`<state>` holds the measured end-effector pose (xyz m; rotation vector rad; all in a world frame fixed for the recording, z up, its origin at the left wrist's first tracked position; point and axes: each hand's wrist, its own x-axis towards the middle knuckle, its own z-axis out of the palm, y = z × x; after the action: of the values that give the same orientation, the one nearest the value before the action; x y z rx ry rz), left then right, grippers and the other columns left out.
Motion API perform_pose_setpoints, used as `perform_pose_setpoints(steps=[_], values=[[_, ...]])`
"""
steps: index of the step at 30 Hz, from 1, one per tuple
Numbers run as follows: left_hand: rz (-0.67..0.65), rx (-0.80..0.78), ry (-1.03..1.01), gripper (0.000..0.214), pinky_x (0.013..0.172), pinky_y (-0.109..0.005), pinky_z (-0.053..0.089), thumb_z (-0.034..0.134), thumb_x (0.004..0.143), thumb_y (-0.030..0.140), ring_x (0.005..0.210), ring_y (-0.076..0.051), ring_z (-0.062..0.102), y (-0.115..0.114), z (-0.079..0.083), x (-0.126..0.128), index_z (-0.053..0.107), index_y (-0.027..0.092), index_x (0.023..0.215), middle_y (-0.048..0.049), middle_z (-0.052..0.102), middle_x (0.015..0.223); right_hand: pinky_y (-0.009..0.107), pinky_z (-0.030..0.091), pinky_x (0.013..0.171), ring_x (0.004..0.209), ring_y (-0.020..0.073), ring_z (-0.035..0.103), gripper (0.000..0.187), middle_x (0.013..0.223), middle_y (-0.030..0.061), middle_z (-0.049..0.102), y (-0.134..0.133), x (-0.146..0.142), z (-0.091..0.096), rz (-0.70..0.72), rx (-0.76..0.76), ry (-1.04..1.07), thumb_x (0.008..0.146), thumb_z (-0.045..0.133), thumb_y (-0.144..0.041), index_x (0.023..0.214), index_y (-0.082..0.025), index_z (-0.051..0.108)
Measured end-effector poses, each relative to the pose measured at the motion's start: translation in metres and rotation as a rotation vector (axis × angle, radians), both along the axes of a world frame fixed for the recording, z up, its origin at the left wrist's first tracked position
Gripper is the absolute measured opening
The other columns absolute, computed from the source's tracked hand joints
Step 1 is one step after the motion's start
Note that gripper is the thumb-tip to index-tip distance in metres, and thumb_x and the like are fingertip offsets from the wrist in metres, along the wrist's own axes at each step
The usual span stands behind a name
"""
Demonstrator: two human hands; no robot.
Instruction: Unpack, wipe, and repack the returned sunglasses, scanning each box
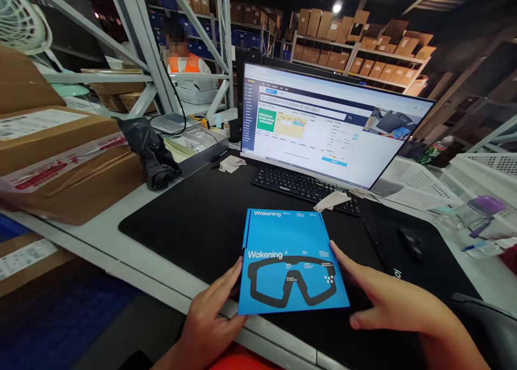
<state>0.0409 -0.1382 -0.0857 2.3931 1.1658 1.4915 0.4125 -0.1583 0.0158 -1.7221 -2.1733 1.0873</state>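
A blue glasses box [288, 232] printed "Wakening", with a picture of large dark-framed glasses, is at the front edge of the black desk mat [181, 224]. My left hand [214, 311] grips its left side, fingers along the edge and thumb at the near left corner. Along the right side lies my right hand [383, 297], its fingertips against the box edge. The right thumb is spread apart from the box, and that hand is open. The box's underside is hidden.
Behind the box stand a black keyboard [291, 182] and a lit monitor [323, 127]. A mouse [411, 243] is at the right, near white baskets [420, 184]. At the left are a cardboard box [68, 170] and a black plastic bag [151, 154]. A person in an orange vest [186, 64] is beyond.
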Motion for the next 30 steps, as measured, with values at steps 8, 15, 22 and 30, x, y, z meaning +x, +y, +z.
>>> perform_pose_setpoints(steps=[8, 15, 22, 30], values=[[0.011, -0.215, -0.108, 0.073, 0.066, -0.023, 0.067, 0.062, 0.078, 0.012, 0.094, -0.021, 0.078, -0.012, 0.011, 0.003, 0.053, 0.033, 0.147, -0.0005, 0.073, 0.127, 0.045, 0.040, 0.118, 0.145, 0.0303, 0.045, 0.064, 0.159, 0.0060, 0.046, -0.007, -0.032, -0.035, -0.090, 0.009, 0.273, 0.098, 0.053, -0.041, 0.159, -0.029, 0.037], [0.066, -0.458, 0.110, 0.061, 0.091, -0.044, 0.064, 0.058, 0.085, 0.023, 0.113, -0.034, 0.072, 0.000, -0.010, 0.010, 0.056, 0.022, 0.146, -0.0120, 0.069, 0.134, 0.068, 0.020, 0.122, 0.145, 0.0403, 0.042, 0.052, 0.153, 0.0067, 0.053, 0.005, -0.045, -0.076, -0.204, 0.119, 0.062, 0.096, 0.046, -0.046, 0.144, -0.031, 0.059], [-0.131, -0.677, 0.178, 0.074, 0.122, -0.060, 0.032, 0.066, 0.086, 0.028, 0.141, -0.035, 0.050, 0.023, 0.005, -0.022, 0.040, 0.031, 0.155, -0.0079, 0.050, 0.155, 0.063, 0.012, 0.125, 0.155, 0.0344, 0.025, 0.071, 0.166, 0.0070, 0.034, 0.019, 0.000, -0.074, -0.077, 0.087, 0.133, 0.092, 0.060, -0.051, 0.158, -0.033, 0.038], [-0.418, -0.621, 0.085, 0.156, 0.120, -0.067, 0.022, 0.093, 0.050, 0.062, 0.155, -0.049, 0.001, 0.096, 0.027, -0.032, -0.008, 0.024, 0.162, -0.0221, -0.012, 0.169, 0.054, 0.014, 0.124, 0.157, 0.0331, 0.012, 0.162, 0.172, 0.0179, 0.001, 0.068, 0.001, -0.055, 0.006, 0.050, 0.536, 0.049, 0.085, -0.077, 0.159, -0.029, -0.024]])
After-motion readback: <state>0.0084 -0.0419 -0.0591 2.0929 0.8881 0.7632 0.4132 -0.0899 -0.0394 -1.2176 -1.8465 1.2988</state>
